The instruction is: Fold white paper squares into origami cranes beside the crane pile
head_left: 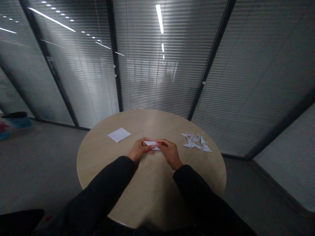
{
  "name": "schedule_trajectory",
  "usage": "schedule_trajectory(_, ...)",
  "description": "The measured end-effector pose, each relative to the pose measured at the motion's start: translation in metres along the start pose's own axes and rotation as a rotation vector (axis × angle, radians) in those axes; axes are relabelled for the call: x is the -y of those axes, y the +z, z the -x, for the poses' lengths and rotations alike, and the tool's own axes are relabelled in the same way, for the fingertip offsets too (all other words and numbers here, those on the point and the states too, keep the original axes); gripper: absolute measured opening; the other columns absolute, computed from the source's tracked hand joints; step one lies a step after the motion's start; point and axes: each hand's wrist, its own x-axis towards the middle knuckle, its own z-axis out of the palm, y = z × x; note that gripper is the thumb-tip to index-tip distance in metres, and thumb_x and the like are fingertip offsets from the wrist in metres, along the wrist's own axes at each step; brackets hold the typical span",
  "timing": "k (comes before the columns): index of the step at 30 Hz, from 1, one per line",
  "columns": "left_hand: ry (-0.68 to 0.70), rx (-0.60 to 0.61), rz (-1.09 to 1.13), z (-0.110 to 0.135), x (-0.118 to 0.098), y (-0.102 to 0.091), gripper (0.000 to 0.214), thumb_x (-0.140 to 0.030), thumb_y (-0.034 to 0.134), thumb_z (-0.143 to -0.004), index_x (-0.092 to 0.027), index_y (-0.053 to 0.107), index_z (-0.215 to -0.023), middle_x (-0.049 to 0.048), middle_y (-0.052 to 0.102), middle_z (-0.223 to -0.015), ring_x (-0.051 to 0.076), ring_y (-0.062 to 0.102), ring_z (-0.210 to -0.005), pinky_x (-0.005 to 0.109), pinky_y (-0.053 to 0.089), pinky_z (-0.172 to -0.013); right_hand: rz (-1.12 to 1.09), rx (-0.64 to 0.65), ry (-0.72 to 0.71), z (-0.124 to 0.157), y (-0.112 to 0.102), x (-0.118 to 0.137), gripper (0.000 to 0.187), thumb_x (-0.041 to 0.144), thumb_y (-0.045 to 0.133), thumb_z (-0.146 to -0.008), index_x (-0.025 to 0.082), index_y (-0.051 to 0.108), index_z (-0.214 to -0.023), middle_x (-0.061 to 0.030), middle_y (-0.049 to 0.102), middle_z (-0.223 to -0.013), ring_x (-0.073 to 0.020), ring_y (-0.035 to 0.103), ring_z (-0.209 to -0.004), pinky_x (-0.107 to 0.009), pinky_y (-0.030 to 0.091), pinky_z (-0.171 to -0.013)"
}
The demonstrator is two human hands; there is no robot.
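Observation:
My left hand (139,149) and my right hand (169,152) meet at the middle of a round wooden table (103,154). Between them is a narrow folded strip of white paper (152,145), pinched by the fingers of both hands. Its ends show past my fingertips, and the hands hide its middle. To the far side on the left lies a flat square paper sheet (119,134). On the right, a small heap of folded paper cranes (195,142) rests on the tabletop, apart from my right hand.
Dark sleeves cover both my forearms. Behind the table stands a glass partition (157,72) with grey blinds and dark frames. A grey carpet floor (41,157) surrounds the table, and a blue bag or box (18,120) sits on it at the far left.

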Motion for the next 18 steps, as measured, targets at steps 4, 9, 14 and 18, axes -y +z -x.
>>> schedule_trajectory(4,0.001,0.006,0.002,0.0,0.0,0.001,0.047,-0.034,0.088,-0.048,-0.009,0.063,-0.078,0.0026,0.066,-0.061,0.013,0.063,-0.057,0.026,0.055,-0.062,0.02,0.017,0.007,-0.001,0.003,-0.004,0.025,0.035,0.065,-0.073,0.019,0.071,-0.091,-0.004,0.072,-0.081,-0.019,0.066,-0.075,-0.031,0.052,-0.072)
schedule_trajectory(9,0.006,-0.029,0.001,-0.001,0.0,0.002,0.048,-0.037,0.088,-0.045,-0.01,0.063,-0.076,-0.0005,0.063,-0.055,0.013,0.062,-0.054,0.027,0.055,-0.059,0.04,0.035,0.007,-0.001,0.004,-0.01,0.029,0.032,0.066,-0.072,0.02,0.066,-0.098,-0.0039,0.069,-0.084,-0.017,0.064,-0.076,-0.029,0.052,-0.071)
schedule_trajectory(14,0.012,-0.057,0.009,-0.005,0.004,-0.001,0.047,-0.034,0.089,-0.043,-0.011,0.062,-0.074,-0.006,0.055,-0.048,0.01,0.056,-0.047,0.028,0.056,-0.06,0.057,0.037,0.036,-0.003,0.001,-0.014,0.029,0.032,0.068,-0.068,0.018,0.066,-0.093,-0.0027,0.066,-0.078,-0.0152,0.062,-0.069,-0.026,0.051,-0.06)
schedule_trajectory(18,-0.003,-0.055,0.025,-0.006,0.004,-0.003,0.047,-0.029,0.089,-0.045,-0.01,0.062,-0.078,-0.0045,0.058,-0.05,0.011,0.06,-0.051,0.028,0.056,-0.063,-0.039,0.061,0.085,-0.004,-0.002,-0.013,0.027,0.037,0.068,-0.067,0.017,0.069,-0.086,-0.0035,0.068,-0.073,-0.015,0.061,-0.063,-0.024,0.048,-0.052)
